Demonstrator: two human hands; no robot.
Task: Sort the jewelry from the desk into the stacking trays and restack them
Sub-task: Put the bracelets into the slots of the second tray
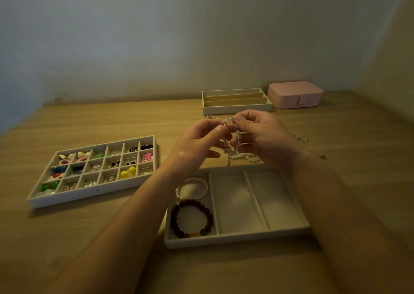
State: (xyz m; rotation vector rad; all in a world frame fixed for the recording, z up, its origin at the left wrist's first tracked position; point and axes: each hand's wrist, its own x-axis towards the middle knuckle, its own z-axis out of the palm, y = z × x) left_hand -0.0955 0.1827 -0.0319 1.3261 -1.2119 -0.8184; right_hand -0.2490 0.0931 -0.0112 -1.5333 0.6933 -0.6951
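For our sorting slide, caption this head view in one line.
Left hand and right hand pinch a pink bracelet near a tray holding a pearl bracelet and a dark-red bracelet.

On the light wooden table (112, 123), a shallow three-compartment felt tray (237, 237) lies nearest, right of centre. In its left compartment a white pearl bracelet (201, 181) sits behind a dark red bead bracelet (177, 213). A many-celled grid tray (89, 193) lies to the left. At the back stands a long-slotted tray (237, 110), a pink lidded case (295, 94) just right of it.
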